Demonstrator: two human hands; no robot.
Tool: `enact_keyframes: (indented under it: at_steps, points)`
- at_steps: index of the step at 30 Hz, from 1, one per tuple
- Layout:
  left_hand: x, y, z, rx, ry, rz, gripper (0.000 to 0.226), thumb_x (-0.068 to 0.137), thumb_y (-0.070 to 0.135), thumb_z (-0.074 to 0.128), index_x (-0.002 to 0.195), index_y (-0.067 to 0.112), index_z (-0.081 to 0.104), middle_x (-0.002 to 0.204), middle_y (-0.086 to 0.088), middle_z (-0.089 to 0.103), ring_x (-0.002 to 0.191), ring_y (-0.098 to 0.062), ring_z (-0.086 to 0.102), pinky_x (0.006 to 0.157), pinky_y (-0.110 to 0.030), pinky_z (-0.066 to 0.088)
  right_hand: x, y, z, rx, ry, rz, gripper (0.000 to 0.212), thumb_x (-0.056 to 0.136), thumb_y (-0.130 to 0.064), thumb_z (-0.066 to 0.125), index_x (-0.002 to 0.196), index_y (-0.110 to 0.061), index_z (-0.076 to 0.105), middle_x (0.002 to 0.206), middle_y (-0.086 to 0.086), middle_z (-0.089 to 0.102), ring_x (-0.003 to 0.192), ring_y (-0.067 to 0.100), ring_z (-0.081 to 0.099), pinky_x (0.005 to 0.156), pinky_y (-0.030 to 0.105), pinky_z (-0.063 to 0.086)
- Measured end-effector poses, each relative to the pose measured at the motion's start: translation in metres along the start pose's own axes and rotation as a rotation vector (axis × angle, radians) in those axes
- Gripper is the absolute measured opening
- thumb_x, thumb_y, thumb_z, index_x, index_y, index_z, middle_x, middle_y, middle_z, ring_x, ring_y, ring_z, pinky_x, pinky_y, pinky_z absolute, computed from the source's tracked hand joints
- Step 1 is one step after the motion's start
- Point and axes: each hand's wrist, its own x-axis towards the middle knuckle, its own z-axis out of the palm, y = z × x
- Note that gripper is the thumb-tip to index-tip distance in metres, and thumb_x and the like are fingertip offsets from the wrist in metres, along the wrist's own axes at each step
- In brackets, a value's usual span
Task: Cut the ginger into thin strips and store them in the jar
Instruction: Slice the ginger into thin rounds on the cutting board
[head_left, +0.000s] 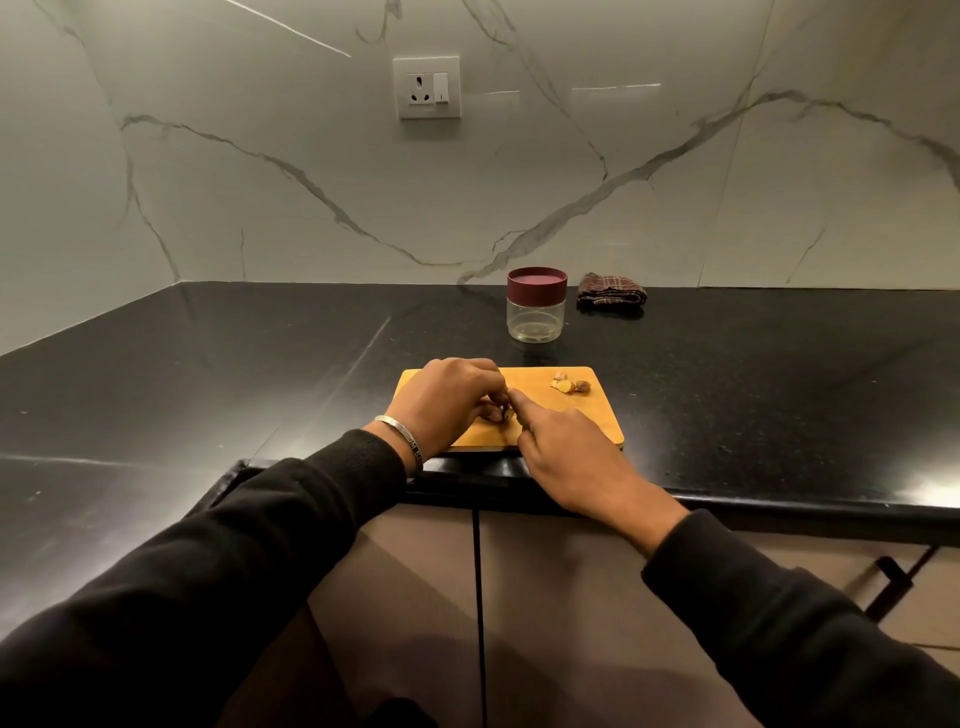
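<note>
A small piece of ginger (505, 414) lies near the middle of the wooden cutting board (582, 423), largely hidden by the fingers around it, so its cut state cannot be told. A few cut ginger pieces (570, 385), pale yellow with brown skin, lie together near the board's far right corner. The jar (536, 306), clear-walled, upright and closed by a maroon lid, stands on the black counter just beyond the board.
</note>
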Motion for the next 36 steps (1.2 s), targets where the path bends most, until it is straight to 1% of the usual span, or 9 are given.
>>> enact_keyframes:
  at_steps: [3, 5, 11, 16, 22, 26, 28, 32, 36]
  points:
    - [-0.001, -0.001, 0.002, 0.016, 0.016, -0.003, 0.005, 0.087, 0.014, 0.074, 0.091, 0.017, 0.075, 0.097, 0.003, 0.07, 0.078, -0.012, 0.067, 0.072, -0.031, 0.059, -0.001, 0.0, 0.001, -0.008, -0.012, 0.005, 0.054, 0.107, -0.028, 0.034, 0.159, -0.028, 0.018, 0.084, -0.002, 0.056, 0.068, 0.008, 0.053, 0.055, 0.022, 0.04]
    - [0.0, -0.001, 0.003, 0.023, 0.018, -0.014, 0.004, 0.087, 0.015, 0.074, 0.091, 0.016, 0.075, 0.097, 0.004, 0.07, 0.078, -0.012, 0.067, 0.072, -0.031, 0.059, -0.005, 0.0, 0.001, -0.043, -0.012, 0.007, 0.055, 0.107, -0.029, 0.034, 0.159, -0.03, 0.016, 0.077, -0.005, 0.051, 0.066, 0.007, 0.05, 0.053, 0.022, 0.035]
    - [0.0, 0.0, 0.003, 0.032, 0.019, -0.03, 0.004, 0.089, 0.014, 0.073, 0.09, 0.017, 0.075, 0.097, 0.004, 0.07, 0.077, -0.01, 0.066, 0.072, -0.024, 0.057, -0.014, -0.004, 0.003, -0.221, -0.018, 0.03, 0.059, 0.107, -0.03, 0.034, 0.16, -0.029, 0.01, 0.075, -0.003, 0.041, 0.066, 0.011, 0.044, 0.06, 0.03, 0.038]
    - [0.001, -0.004, 0.006, -0.013, 0.022, -0.057, 0.004, 0.087, 0.014, 0.075, 0.086, 0.018, 0.075, 0.094, 0.008, 0.07, 0.077, -0.008, 0.067, 0.072, -0.03, 0.058, -0.027, -0.008, 0.004, -0.313, -0.07, 0.039, 0.06, 0.106, -0.028, 0.033, 0.161, -0.025, 0.007, 0.077, -0.001, 0.041, 0.07, 0.017, 0.046, 0.061, 0.034, 0.04]
    - [-0.002, -0.005, 0.008, -0.018, 0.035, -0.048, 0.002, 0.087, 0.016, 0.075, 0.088, 0.017, 0.074, 0.094, 0.006, 0.071, 0.077, -0.008, 0.067, 0.073, -0.03, 0.059, -0.031, -0.008, 0.001, -0.354, -0.092, 0.052, 0.059, 0.107, -0.028, 0.031, 0.16, -0.027, 0.006, 0.075, -0.002, 0.042, 0.064, 0.013, 0.041, 0.056, 0.033, 0.036]
    - [-0.002, -0.006, 0.011, -0.01, 0.04, -0.073, 0.003, 0.087, 0.016, 0.075, 0.089, 0.018, 0.074, 0.095, 0.007, 0.07, 0.078, -0.01, 0.067, 0.074, -0.032, 0.059, -0.037, -0.005, 0.0, -0.392, -0.078, 0.035, 0.06, 0.106, -0.029, 0.031, 0.16, -0.028, 0.005, 0.074, -0.003, 0.045, 0.065, 0.015, 0.047, 0.058, 0.034, 0.042]
    - [-0.003, -0.006, 0.011, -0.01, 0.049, -0.075, 0.003, 0.088, 0.016, 0.074, 0.09, 0.018, 0.074, 0.096, 0.006, 0.07, 0.078, -0.009, 0.066, 0.074, -0.031, 0.059, -0.041, -0.002, -0.002, -0.415, -0.061, 0.036, 0.06, 0.106, -0.03, 0.031, 0.16, -0.031, 0.005, 0.074, -0.003, 0.043, 0.064, 0.016, 0.046, 0.059, 0.035, 0.042]
    - [-0.005, -0.006, 0.012, -0.022, 0.066, -0.082, 0.003, 0.088, 0.016, 0.074, 0.09, 0.018, 0.074, 0.096, 0.007, 0.07, 0.076, -0.009, 0.066, 0.073, -0.03, 0.058, -0.049, 0.01, -0.011, -0.4, -0.013, 0.062, 0.057, 0.106, -0.032, 0.031, 0.158, -0.041, 0.009, 0.073, -0.004, 0.039, 0.058, 0.013, 0.034, 0.058, 0.035, 0.034]
    - [-0.005, -0.005, 0.013, -0.03, 0.075, -0.088, 0.004, 0.089, 0.018, 0.073, 0.092, 0.018, 0.075, 0.098, 0.006, 0.07, 0.078, -0.008, 0.065, 0.075, -0.028, 0.058, -0.054, 0.019, -0.017, -0.371, 0.018, 0.088, 0.056, 0.105, -0.034, 0.031, 0.157, -0.046, 0.012, 0.082, -0.001, 0.048, 0.069, 0.02, 0.045, 0.057, 0.035, 0.035]
